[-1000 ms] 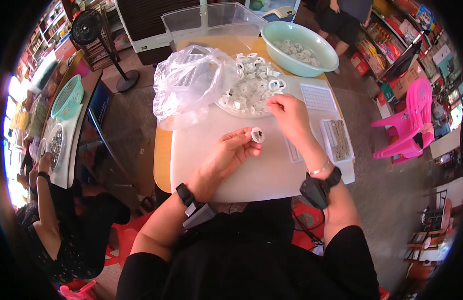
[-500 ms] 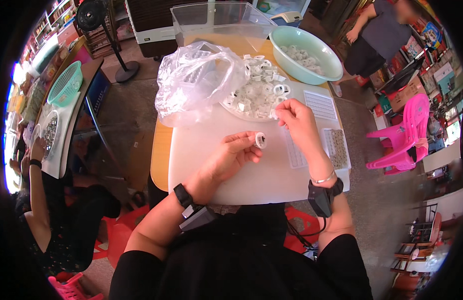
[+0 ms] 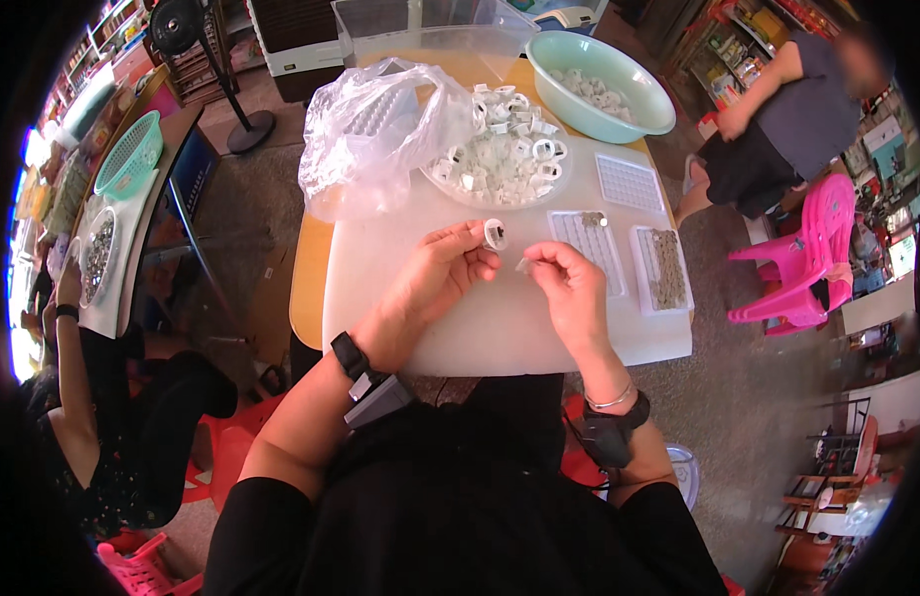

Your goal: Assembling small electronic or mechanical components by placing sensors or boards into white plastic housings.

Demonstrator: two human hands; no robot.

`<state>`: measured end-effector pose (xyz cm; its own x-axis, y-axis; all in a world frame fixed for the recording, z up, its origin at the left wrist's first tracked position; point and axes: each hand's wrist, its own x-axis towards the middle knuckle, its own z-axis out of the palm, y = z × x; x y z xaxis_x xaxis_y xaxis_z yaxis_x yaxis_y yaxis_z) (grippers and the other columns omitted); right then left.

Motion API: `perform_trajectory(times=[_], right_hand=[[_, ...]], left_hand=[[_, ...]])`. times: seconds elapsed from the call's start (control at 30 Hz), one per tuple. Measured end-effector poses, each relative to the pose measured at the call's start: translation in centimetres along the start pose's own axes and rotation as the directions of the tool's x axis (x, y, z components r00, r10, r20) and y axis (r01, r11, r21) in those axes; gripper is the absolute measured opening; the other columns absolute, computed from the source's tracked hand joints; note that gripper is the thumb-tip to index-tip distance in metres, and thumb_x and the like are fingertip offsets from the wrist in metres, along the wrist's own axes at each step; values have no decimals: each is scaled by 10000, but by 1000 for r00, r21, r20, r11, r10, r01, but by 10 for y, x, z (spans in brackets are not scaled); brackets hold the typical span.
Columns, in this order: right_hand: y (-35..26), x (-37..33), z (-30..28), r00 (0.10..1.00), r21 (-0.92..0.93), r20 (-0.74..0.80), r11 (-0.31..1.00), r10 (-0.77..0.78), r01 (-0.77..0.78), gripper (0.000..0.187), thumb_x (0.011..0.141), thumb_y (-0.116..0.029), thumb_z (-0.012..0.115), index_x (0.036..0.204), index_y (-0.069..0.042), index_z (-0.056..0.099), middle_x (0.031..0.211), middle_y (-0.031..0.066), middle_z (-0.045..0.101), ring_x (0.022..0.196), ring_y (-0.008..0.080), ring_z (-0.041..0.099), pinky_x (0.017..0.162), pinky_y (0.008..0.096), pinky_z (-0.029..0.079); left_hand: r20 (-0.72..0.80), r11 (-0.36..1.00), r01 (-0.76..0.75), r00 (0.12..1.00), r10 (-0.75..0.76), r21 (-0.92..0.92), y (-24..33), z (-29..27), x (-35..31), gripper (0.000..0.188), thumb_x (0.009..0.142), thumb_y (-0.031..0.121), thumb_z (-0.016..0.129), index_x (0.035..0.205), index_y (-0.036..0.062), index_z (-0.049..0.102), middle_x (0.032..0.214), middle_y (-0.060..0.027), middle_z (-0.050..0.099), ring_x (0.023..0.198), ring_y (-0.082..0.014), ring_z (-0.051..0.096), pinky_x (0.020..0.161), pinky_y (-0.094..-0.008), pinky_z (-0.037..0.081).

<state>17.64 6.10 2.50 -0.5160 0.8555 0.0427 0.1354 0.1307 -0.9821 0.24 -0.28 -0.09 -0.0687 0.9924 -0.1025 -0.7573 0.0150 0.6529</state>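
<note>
My left hand (image 3: 435, 263) holds a small round white plastic part (image 3: 495, 234) with a dark middle, upright between thumb and fingertips. Just right of it, my right hand (image 3: 574, 293) pinches a tiny pale piece (image 3: 524, 265), apart from the round part. Both hands are above a white board (image 3: 420, 338). Beyond them, many similar white plastic parts (image 3: 509, 139) are heaped on a round clear dish. Beside my right hand are a white tray (image 3: 607, 266) with a few small greyish pieces at its far end and another tray (image 3: 640, 296) filled with such pieces.
A crumpled clear plastic bag (image 3: 341, 149) is left of the heap. At the far right stand a light green basin (image 3: 638, 79) with more parts and a gridded white tray (image 3: 629, 184). Pink chairs (image 3: 827, 248) and a standing person are rightward; another person works at a left table.
My right hand has come from beside the heap toward my left hand, carrying the tiny pale piece. My left hand still holds the round part. The standing person appears farther right.
</note>
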Motion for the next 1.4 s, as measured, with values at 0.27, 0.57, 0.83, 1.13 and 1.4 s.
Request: perform_trajectory(times=[0.27, 0.57, 0.83, 1.13, 1.4], right_hand=[[16, -18, -5, 771, -663, 167, 509, -614, 549, 135, 743, 49, 582, 838, -38, 623, 950, 96, 617, 841, 286, 546, 736, 362, 465], [10, -29, 0, 882, -724, 81, 580, -464, 372, 101, 751, -15, 623, 850, -36, 627, 826, 73, 578, 779, 270, 547, 703, 372, 465], [17, -16, 6, 870, -780, 135, 491, -475, 389, 75, 782, -48, 604, 854, -33, 619, 802, 80, 588, 769, 267, 570, 700, 374, 467], [-14, -26, 5, 899, -369, -145, 866, -414, 339, 145, 801, 45, 602, 938, -3, 617, 839, 109, 647, 741, 255, 632, 641, 318, 506], [-13, -25, 7, 795, -436, -96, 743, -599, 507, 127, 795, 74, 594, 902, 8, 612, 849, 108, 630, 732, 217, 630, 657, 314, 505]], left_hand=[[1, 999, -40, 999, 40, -18, 1, 1, 0, 214, 947, 129, 482, 1055, -34, 569, 906, -80, 607, 774, -160, 602, 673, -264, 499], [18, 999, -21, 1000, 21, -26, 0, -2, 1, 225, 944, 132, 491, 1072, -37, 567, 924, -78, 610, 772, -165, 607, 671, -267, 503], [33, 1000, -11, 999, 11, 5, -1, -2, 2, 251, 957, 136, 458, 1114, -39, 546, 967, -68, 606, 793, -144, 601, 667, -254, 498], [86, 999, 28, 996, -31, 35, 0, -1, 0, 263, 949, 133, 471, 1122, -51, 544, 941, -84, 614, 787, -153, 605, 680, -265, 504], [158, 997, 71, 985, -75, 33, 1, 4, -2, 261, 946, 131, 476, 1114, -52, 555, 919, -92, 623, 785, -157, 610, 684, -271, 507]])
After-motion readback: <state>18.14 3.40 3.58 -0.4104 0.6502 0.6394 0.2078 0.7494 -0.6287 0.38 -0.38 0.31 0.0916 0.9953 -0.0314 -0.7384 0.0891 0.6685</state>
